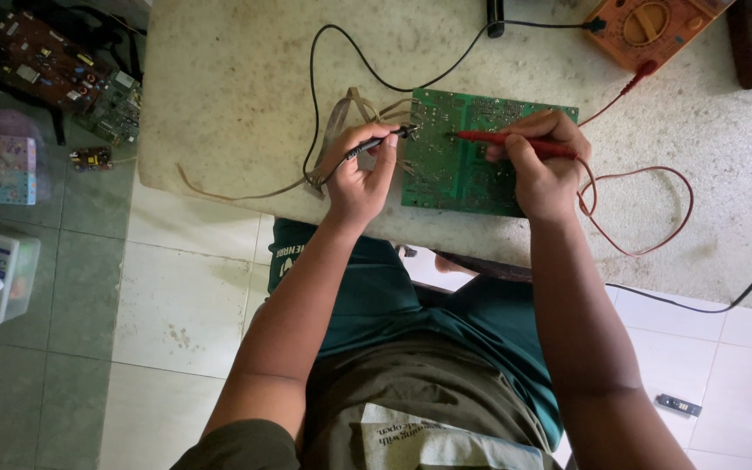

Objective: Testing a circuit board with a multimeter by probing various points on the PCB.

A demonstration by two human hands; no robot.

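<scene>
Item: green circuit board [459, 170], lying flat on the pale speckled desk [237, 78] close to its near edge, solder side up; taken here as the landmark for all else. Left hand [357, 178]: at the board's left edge, fingers [383, 144] closed round a black test probe [382, 142] held like a pen, its tip set on or just at the board's upper left corner; exact contact point too small to tell. Right hand [543, 170]: over the board's right half, fingers closed round a red test probe [515, 143] that lies nearly level, its tip reaching leftward to the board's upper middle. Black lead [315, 96]: loops up and left of the board, then runs right along the far side toward the meter. Red lead [646, 209]: loops right of the board and climbs to the meter. Orange multimeter [650, 26]: beyond the board's upper right corner, partly cut by the frame; dial reading not legible. Beige ribbon cable [341, 113]: fans out from the board's left edge and trails left over the desk. Second black cable [741, 287]: well right of the board, over the desk's near edge. Loose circuit boards [63, 74]: on the floor far left of the board. Status, judged: both leads plugged in, both probes placed, so a measurement appears in hand; how many points are already checked, and how many remain, cannot be told.
</scene>
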